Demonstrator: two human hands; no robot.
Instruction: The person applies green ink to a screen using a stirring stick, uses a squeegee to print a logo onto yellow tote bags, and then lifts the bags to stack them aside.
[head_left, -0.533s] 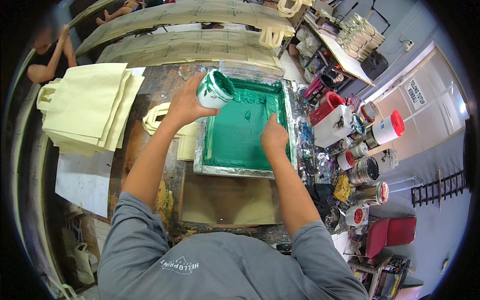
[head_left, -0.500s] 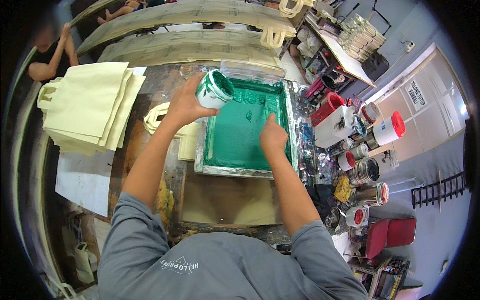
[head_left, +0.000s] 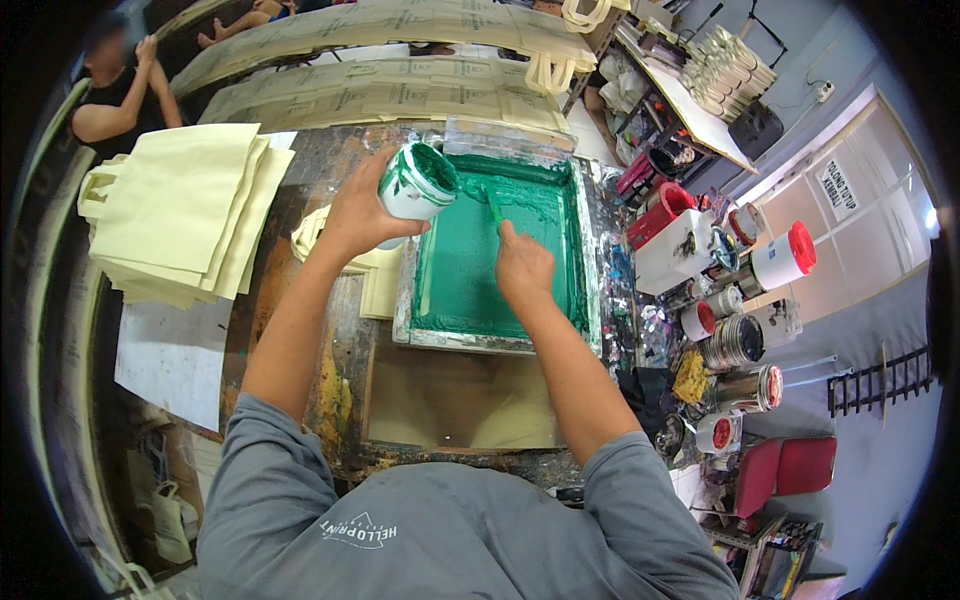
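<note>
My left hand (head_left: 362, 208) is wrapped round a white tub (head_left: 408, 200) smeared with green ink, tilted so its mouth leans right over the frame's left side. In my right hand (head_left: 525, 265) is the handle of a green-coated spatula (head_left: 494, 205), its far end close to the ink at the back of the screen. The screen printing frame (head_left: 464, 343) has pale, ink-stained edges, and green ink (head_left: 470, 270) covers its mesh, thickest along the back. Pale yellow fabric bags (head_left: 380, 285) stick out from under the frame's left side.
A stack of pale yellow bags (head_left: 180, 210) lies on the table's left. Ink tubs and cans (head_left: 735, 340) crowd the right side, beside a white container (head_left: 680, 255). More bags cover long racks (head_left: 390, 90) at the back. A person (head_left: 125, 95) is at the far left.
My right hand has moved left and slightly toward the back, bringing the spatula near the tub. The tub has shifted a little left, still in my left hand.
</note>
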